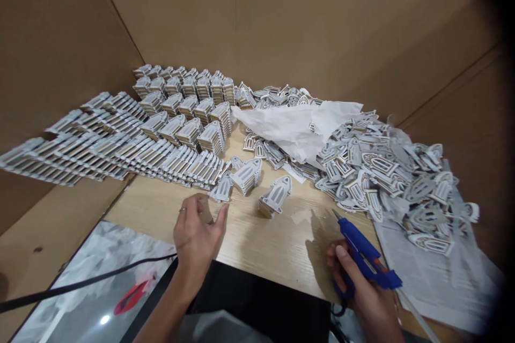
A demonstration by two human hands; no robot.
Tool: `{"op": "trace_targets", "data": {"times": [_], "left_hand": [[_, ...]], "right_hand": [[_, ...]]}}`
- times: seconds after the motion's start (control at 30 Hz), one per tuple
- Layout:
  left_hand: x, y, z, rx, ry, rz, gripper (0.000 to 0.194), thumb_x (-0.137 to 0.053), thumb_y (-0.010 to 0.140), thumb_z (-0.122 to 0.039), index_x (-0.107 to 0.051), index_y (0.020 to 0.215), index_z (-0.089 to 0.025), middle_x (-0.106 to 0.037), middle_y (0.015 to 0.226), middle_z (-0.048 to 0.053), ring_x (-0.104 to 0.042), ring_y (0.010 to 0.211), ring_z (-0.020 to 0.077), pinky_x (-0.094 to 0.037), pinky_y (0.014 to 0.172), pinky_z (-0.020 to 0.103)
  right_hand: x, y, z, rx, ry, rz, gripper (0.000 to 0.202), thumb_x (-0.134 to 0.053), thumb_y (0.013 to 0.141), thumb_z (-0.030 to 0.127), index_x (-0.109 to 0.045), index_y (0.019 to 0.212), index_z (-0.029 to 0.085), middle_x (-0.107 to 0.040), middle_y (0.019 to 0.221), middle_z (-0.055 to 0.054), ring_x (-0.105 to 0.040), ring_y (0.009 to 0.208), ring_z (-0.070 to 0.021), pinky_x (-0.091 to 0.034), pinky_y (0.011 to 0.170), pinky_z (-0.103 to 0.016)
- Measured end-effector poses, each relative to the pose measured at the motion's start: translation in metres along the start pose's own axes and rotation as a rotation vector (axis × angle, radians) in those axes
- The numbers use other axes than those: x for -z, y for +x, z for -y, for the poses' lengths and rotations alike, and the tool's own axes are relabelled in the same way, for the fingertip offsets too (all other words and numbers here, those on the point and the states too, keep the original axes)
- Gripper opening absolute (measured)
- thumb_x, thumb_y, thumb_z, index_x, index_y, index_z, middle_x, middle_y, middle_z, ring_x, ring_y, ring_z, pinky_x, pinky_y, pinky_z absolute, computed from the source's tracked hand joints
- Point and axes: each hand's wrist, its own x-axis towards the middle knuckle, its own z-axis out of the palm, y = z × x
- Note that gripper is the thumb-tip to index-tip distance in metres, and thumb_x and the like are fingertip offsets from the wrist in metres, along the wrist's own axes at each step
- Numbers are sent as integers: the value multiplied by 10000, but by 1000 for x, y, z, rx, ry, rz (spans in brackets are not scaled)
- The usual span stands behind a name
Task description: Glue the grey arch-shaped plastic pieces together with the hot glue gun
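Observation:
My right hand (pixel 356 284) is wrapped round the handle of a blue glue gun (pixel 360 246), its nozzle pointing up and left and a white glue stick (pixel 416 313) coming out at the rear. My left hand (pixel 199 233) is over the table with thumb and fingers apart. Just beyond its thumb lies a small white arched window-shaped piece (pixel 221 187); whether they touch I cannot tell. A short stack of such pieces (pixel 246 176) stands behind that, and another stack (pixel 276 196) stands to the right, between my two hands.
Neat rows of stacked arched pieces (pixel 173 128) fill the table's left and back. A loose heap of them (pixel 374 166) covers the right, with crumpled white paper (pixel 298 123) over part. Cardboard walls (pixel 257 21) enclose the table (pixel 257 246). A black cable (pixel 100 281) crosses the lower left.

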Motion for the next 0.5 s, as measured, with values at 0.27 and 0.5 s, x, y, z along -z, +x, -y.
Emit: {"op": "trace_targets", "data": {"times": [0.27,0.5], "left_hand": [[3,14,-30,-238,-98,16,655,-835,912,-361,-504,1445,-173,-667,1254,170,-566,1232,379,-524,1091,542],[-12,44,-29,-232,-137,185,836,-911,755,-180,-525,1496,-210,-630,1282,159,-536,1276,384,-525,1123,565]], "right_hand": [[-2,1,3,-14,33,43,415,-873,896,583,-743,874,189,-690,726,-33,-471,411,-82,-352,380,-231],[-6,-2,7,-24,56,11,392,-859,918,570,-753,875,195,-676,718,-19,-492,426,-87,-336,388,-225]]}}
